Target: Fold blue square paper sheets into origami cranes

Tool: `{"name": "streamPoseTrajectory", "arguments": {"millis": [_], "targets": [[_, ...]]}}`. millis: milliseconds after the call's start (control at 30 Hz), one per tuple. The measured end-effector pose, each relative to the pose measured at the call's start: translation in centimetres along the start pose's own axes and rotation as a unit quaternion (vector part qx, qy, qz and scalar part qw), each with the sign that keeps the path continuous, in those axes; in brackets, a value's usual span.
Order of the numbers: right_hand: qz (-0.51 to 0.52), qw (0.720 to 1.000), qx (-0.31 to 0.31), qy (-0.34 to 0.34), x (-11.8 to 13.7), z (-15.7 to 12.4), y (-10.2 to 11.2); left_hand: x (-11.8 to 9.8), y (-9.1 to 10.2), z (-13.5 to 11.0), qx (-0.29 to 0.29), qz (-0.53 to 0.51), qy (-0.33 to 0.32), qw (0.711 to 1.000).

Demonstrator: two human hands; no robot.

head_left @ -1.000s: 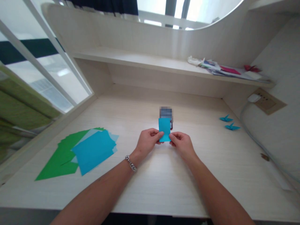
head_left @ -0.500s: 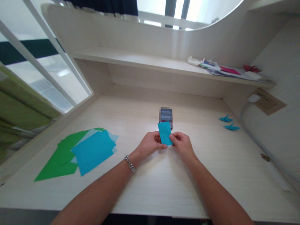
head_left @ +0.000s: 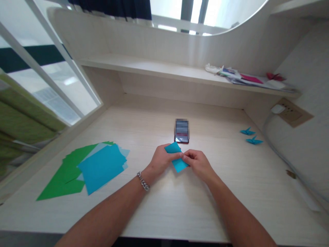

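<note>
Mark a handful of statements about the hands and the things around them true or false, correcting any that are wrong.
1. The left hand and the right hand both hold the small blue paper. True.
2. The chain bracelet is on the right wrist. False: it is on the left wrist.
3. Two folded blue figures sit toward the right side of the desk. True.
4. The phone lies on the shelf. False: it lies on the desk, just beyond the hands.
5. The large blue sheet overlaps the green sheets. True.
6. The wall socket has nothing plugged in. False: a white plug is in it.
</note>
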State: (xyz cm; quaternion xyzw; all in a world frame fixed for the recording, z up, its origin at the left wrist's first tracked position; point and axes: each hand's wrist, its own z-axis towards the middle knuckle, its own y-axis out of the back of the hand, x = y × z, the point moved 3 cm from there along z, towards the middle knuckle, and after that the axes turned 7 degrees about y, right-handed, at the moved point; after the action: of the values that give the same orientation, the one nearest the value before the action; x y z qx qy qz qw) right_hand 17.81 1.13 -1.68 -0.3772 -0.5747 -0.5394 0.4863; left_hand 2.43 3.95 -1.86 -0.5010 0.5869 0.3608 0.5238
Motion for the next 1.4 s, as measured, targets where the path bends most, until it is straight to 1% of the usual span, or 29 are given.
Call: {"name": "streamPoseTrajectory", "arguments": {"millis": [167,333,467,533,633,667,733,800,867,1067,1167,1267,1400], "targets": [[0.010,1.000,0.012,-0.005,0.1,-0.1,0.0,-0.2,0.2,0.2,-0.018,-0.006,-0.003,1.000],[0.014,1.000,0.025,-0.012,0.9,-0.3,0.0,-0.4,1.4,1.1,-0.073,-0.073,-0.003,0.995],[0.023,0.999,0.027,-0.022,1.1,-0.4,-0.1,-0.5,2.0,1.4,-0.089,-0.087,-0.020,0.992],[0.029,0.999,0.027,-0.026,0.9,-0.4,-0.1,-0.6,1.9,1.2,-0.070,-0.083,-0.019,0.994],[0.034,0.999,0.028,-0.025,0.7,-0.4,0.0,-0.7,1.1,0.8,-0.013,-0.050,0.008,0.999],[0.035,0.999,0.031,-0.025,0.6,-0.4,0.0,-0.7,1.0,0.7,-0.004,-0.038,0.017,0.999],[0.038,0.998,0.039,-0.028,0.6,-0.4,0.0,-0.8,0.9,0.6,-0.015,-0.028,0.025,0.999],[0.045,0.997,0.045,-0.035,0.6,-0.5,0.0,-0.9,1.2,0.7,-0.045,-0.042,0.022,0.998],[0.050,0.997,0.045,-0.042,0.5,-0.5,0.1,-1.0,1.5,0.9,-0.062,-0.061,0.018,0.996],[0.077,0.994,0.051,-0.055,0.3,-0.5,0.1,-0.9,2.2,1.5,-0.065,-0.114,0.016,0.991],[0.088,0.993,0.053,-0.065,0.3,-0.5,0.2,-1.0,2.3,1.4,-0.067,-0.142,0.026,0.987],[0.087,0.992,0.051,-0.072,0.3,-0.5,0.3,-1.2,2.2,1.2,-0.047,-0.105,0.043,0.992],[0.066,0.995,0.050,-0.060,0.3,-0.5,0.6,-1.4,1.6,0.7,0.025,-0.002,0.049,0.998]]}}
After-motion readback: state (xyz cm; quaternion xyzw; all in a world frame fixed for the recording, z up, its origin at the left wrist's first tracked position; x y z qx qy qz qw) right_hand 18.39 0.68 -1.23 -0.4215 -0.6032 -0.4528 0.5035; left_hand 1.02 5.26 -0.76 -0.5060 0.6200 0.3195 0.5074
